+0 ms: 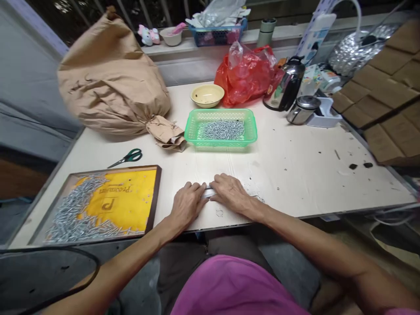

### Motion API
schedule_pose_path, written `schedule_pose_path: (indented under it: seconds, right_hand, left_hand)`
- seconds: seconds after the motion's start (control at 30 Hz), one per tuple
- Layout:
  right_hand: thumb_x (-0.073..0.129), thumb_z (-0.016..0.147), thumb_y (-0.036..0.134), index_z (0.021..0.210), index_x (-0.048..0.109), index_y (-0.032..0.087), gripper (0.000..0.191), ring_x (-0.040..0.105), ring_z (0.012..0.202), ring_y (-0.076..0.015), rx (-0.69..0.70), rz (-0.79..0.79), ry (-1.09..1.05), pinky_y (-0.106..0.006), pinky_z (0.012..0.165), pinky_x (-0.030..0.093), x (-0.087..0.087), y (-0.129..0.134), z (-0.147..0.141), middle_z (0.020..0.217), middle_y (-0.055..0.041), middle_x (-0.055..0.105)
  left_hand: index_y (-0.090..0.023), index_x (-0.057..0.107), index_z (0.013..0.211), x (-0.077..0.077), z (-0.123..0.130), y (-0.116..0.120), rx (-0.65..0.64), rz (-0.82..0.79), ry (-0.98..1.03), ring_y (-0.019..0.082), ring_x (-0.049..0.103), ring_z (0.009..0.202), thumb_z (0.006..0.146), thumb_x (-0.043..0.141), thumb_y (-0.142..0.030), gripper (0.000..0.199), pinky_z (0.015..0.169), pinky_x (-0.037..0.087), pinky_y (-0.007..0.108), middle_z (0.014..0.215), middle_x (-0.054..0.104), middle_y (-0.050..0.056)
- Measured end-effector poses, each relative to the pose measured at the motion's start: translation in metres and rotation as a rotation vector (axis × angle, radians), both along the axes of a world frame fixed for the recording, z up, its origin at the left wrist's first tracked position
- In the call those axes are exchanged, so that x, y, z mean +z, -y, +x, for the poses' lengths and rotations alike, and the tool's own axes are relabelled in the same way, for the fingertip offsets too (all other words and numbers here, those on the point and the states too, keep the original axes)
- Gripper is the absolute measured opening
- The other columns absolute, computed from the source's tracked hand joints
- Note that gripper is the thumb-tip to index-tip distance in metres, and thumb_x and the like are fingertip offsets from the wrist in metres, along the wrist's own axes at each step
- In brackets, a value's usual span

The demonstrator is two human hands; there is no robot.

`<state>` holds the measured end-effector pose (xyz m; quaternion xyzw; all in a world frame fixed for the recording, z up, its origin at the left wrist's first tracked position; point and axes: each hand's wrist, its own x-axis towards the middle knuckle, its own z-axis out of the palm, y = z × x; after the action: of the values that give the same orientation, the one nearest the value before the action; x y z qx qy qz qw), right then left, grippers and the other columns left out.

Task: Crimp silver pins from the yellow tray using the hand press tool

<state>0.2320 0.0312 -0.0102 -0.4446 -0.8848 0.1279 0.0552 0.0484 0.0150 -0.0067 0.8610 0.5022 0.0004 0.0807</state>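
My left hand (pixel 188 202) and my right hand (pixel 232 193) meet near the front edge of the table. Between them shows a short silvery strip (pixel 208 192), its ends covered by my fingers; its exact kind I cannot make out. The fingers of both hands are closed around its two ends. Left of my hands lies a shallow brown-framed tray (pixel 158 192) with a yellow base, holding a heap of thin metal pins (pixel 78 214). Beyond my hands stands a green plastic basket (pixel 221 143) with more small metal pins (pixel 225 130) in it.
Scissors (pixel 127 157) lie behind the tray. A large brown paper sack (pixel 114 83) fills the back left. Behind the basket are a yellow bowl (pixel 207 95) and a red plastic bag (pixel 246 76). A thermos jug (pixel 285 85), metal pot (pixel 303 109) and cardboard (pixel 383 92) stand right.
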Motion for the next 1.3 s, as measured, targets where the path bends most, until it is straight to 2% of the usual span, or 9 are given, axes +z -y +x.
schedule_pose_path:
  seconds: [0.1, 0.2, 0.47, 0.67, 0.93, 1.03, 1.13, 1.23, 1.3]
  right_hand:
    - [0.063, 0.079, 0.05, 0.111, 0.057, 0.013, 0.049, 0.05, 0.093, -0.0228, 0.055, 0.003, -0.058, -0.034, 0.078, 0.04, 0.005, -0.003, 0.012, 0.102, -0.0112, 0.057]
    - [0.048, 0.09, 0.048, 0.115, 0.056, 0.015, 0.043, 0.052, 0.092, -0.0214, 0.106, -0.029, -0.122, -0.033, 0.079, 0.041, 0.003, -0.007, 0.023, 0.101, -0.0108, 0.058]
    - [0.045, 0.092, 0.024, 0.092, 0.064, 0.017, 0.02, 0.05, 0.088, -0.0205, 0.053, 0.113, 0.038, -0.032, 0.075, 0.035, -0.013, -0.036, 0.018, 0.09, -0.0076, 0.061]
    - [0.044, 0.092, 0.021, 0.094, 0.064, 0.016, 0.021, 0.049, 0.086, -0.02, 0.084, 0.153, 0.083, -0.031, 0.073, 0.033, 0.006, -0.035, 0.002, 0.091, -0.0081, 0.06]
    - [0.055, 0.085, 0.018, 0.08, 0.063, 0.02, 0.01, 0.045, 0.089, -0.022, 0.599, 0.093, 0.149, -0.034, 0.07, 0.034, 0.021, 0.011, -0.075, 0.093, -0.0068, 0.057]
    - [0.051, 0.085, 0.013, 0.077, 0.062, 0.019, 0.015, 0.048, 0.09, -0.0212, 0.642, 0.107, 0.14, -0.034, 0.074, 0.035, 0.009, 0.011, -0.087, 0.092, -0.0071, 0.058]
    - [0.048, 0.087, 0.014, 0.076, 0.06, 0.019, 0.017, 0.052, 0.085, -0.019, 0.62, 0.073, 0.035, -0.033, 0.072, 0.038, 0.004, 0.01, -0.093, 0.086, -0.0061, 0.059]
    - [0.042, 0.091, 0.022, 0.087, 0.059, 0.02, 0.017, 0.056, 0.077, -0.0155, 0.49, 0.017, -0.258, -0.03, 0.07, 0.042, 0.017, 0.008, -0.083, 0.084, -0.0041, 0.061]
    - [0.041, 0.093, 0.033, 0.093, 0.058, 0.023, 0.02, 0.058, 0.074, -0.0146, 0.319, 0.081, -0.485, -0.029, 0.068, 0.044, 0.035, -0.002, -0.061, 0.085, -0.0038, 0.063]
  left_hand:
    - [-0.015, 0.05, 0.124, -0.011, 0.001, 0.016, 0.049, 0.089, 0.115, 0.027, 0.049, 0.118, 0.086, 0.055, -0.026, 0.04, 0.094, 0.046, 0.042, 0.128, 0.054, 0.013]
    - [-0.014, 0.049, 0.125, -0.023, 0.009, 0.039, 0.033, 0.175, 0.23, 0.028, 0.037, 0.132, 0.088, 0.05, -0.019, 0.037, 0.105, 0.038, 0.044, 0.137, 0.047, 0.015]
    - [-0.018, 0.053, 0.118, -0.035, 0.035, 0.074, -0.022, 0.081, 0.412, 0.025, 0.045, 0.127, 0.091, 0.048, -0.029, 0.03, 0.109, 0.032, 0.048, 0.123, 0.059, 0.011]
    - [-0.018, 0.05, 0.123, -0.037, 0.034, 0.078, -0.045, 0.061, 0.488, 0.026, 0.04, 0.131, 0.09, 0.049, -0.033, 0.036, 0.11, 0.029, 0.05, 0.126, 0.056, 0.012]
    - [-0.011, 0.053, 0.123, -0.049, 0.039, 0.081, -0.039, -0.052, 0.479, 0.03, 0.052, 0.116, 0.089, 0.048, -0.037, 0.043, 0.098, 0.042, 0.044, 0.124, 0.057, 0.016]
    - [-0.009, 0.051, 0.127, -0.048, 0.045, 0.086, -0.095, -0.012, 0.482, 0.029, 0.051, 0.118, 0.091, 0.045, -0.04, 0.047, 0.094, 0.044, 0.041, 0.126, 0.056, 0.016]
    - [-0.01, 0.062, 0.109, -0.043, 0.041, 0.094, -0.174, 0.024, 0.452, 0.026, 0.059, 0.102, 0.09, 0.045, -0.044, 0.042, 0.085, 0.049, 0.036, 0.104, 0.066, 0.013]
    - [-0.015, 0.066, 0.097, -0.026, 0.015, 0.103, -0.177, 0.106, 0.443, 0.02, 0.061, 0.089, 0.091, 0.045, -0.041, 0.033, 0.08, 0.05, 0.031, 0.092, 0.068, 0.008]
    - [-0.017, 0.065, 0.101, -0.008, -0.019, 0.104, -0.014, 0.2, 0.438, 0.018, 0.059, 0.092, 0.092, 0.046, -0.032, 0.026, 0.082, 0.049, 0.03, 0.097, 0.067, 0.008]
